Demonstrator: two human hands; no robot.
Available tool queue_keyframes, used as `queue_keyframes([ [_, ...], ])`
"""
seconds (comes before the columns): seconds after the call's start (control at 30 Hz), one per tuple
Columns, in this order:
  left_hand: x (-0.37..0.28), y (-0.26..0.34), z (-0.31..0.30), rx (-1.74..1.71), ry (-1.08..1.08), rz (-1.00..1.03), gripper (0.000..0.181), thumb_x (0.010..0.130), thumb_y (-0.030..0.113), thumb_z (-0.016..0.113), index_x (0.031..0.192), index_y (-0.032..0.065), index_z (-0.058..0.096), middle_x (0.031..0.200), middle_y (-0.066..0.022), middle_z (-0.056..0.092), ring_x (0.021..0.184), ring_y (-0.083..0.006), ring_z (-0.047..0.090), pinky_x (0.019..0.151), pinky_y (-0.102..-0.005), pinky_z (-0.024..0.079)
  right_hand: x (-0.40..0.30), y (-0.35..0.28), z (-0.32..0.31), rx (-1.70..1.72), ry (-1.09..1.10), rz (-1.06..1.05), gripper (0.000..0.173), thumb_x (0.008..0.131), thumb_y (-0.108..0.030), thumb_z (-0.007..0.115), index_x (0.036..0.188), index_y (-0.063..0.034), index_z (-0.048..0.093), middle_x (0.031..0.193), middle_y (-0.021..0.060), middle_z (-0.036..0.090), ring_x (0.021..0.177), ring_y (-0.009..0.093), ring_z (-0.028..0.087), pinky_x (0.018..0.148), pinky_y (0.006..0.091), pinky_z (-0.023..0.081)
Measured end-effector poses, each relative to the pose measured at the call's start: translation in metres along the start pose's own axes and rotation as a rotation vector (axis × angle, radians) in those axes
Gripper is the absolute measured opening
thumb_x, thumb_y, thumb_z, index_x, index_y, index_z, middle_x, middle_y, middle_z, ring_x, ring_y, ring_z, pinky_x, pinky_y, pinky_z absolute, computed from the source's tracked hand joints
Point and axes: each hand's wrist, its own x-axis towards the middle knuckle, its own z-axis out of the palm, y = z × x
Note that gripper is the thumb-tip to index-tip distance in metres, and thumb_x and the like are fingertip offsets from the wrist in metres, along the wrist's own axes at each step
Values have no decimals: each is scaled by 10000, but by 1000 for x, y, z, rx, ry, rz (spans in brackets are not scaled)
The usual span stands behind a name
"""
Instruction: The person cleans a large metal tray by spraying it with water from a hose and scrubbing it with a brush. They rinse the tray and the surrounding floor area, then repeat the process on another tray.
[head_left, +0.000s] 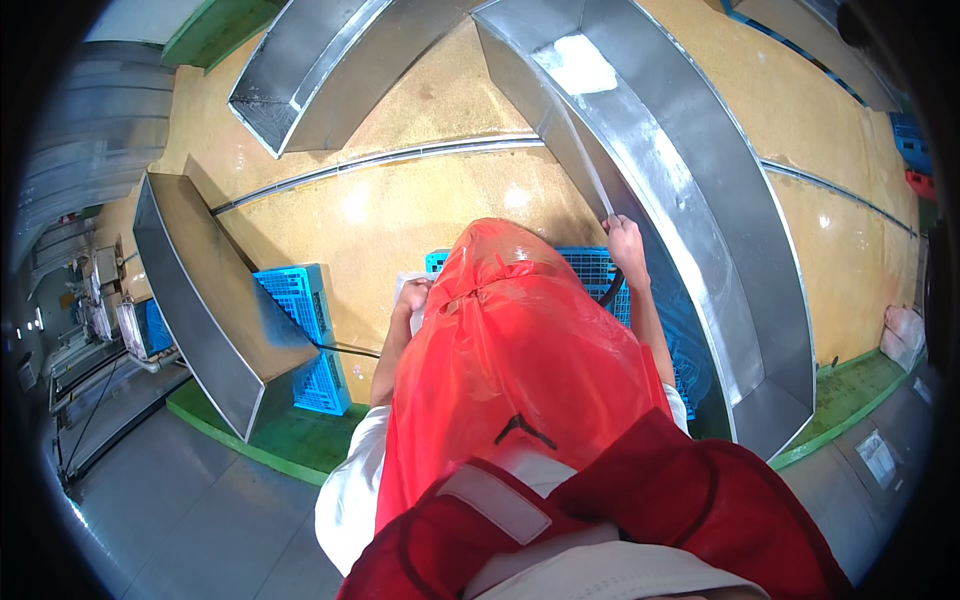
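My right hand (626, 244) is closed around the end of a dark hose (614, 289). From it a thin jet of water (581, 150) runs away from me along the near wall of a long, open stainless steel trough (675, 172). The trough lies to my right, with wet, shiny inner faces. My left hand (412, 295) is beside my red apron (510, 322), its fingers curled at the edge of a whitish object (417, 321). Much of that object is hidden by the hand and the apron, so its kind is unclear.
Another steel trough (330, 82) lies ahead, and one more (217, 277) is tilted at the left by a blue plastic pallet (319, 341). More blue pallet (589, 262) shows under my right arm. A drain channel (390, 154) crosses the yellowish floor; a green kerb (247, 442) runs behind.
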Motion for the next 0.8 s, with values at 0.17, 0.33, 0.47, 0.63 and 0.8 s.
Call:
queue_keyframes([
  [0.17, -7, 22, -3, -94, -6, -54, 239, 842, 197, 575, 896, 6, 710, 811, -84, 693, 722, -158, 591, 695, -315, 474, 14, -18, 4, -20, -19, 5, 410, 920, -284, 409, 926, 50, 647, 928, 298, 637, 957, 430, 614, 850, 445, 454],
  [0.33, 1, 22, -15, -116, 17, -28, 233, 841, 219, 588, 877, 25, 712, 730, -35, 646, 650, -124, 542, 629, -299, 451, 40, -28, 1, -39, 36, -42, 411, 922, -288, 408, 949, 40, 654, 960, 298, 637, 990, 420, 610, 877, 437, 449],
  [0.47, 10, 32, -25, -147, 32, -84, 225, 837, 231, 594, 882, 46, 714, 719, -23, 622, 634, -128, 526, 618, -295, 441, 65, -33, -4, 14, 94, 60, 414, 916, -285, 402, 963, 37, 659, 970, 291, 643, 1009, 410, 604, 899, 410, 439],
  [0.63, 61, 23, -49, -141, 13, -24, 199, 826, 198, 581, 869, 52, 709, 713, -39, 608, 588, -135, 522, 568, -298, 446, 87, -64, 8, 0, 127, 34, 410, 913, -282, 406, 945, 42, 654, 941, 277, 652, 981, 399, 612, 882, 401, 441],
  [0.8, 141, 54, -79, -132, -57, -38, 198, 837, 201, 588, 872, 48, 710, 691, -63, 596, 542, -153, 523, 522, -319, 453, 140, -83, 35, -14, 245, 23, 389, 912, -262, 423, 904, 48, 658, 759, 196, 598, 795, 302, 595, 767, 377, 438],
])
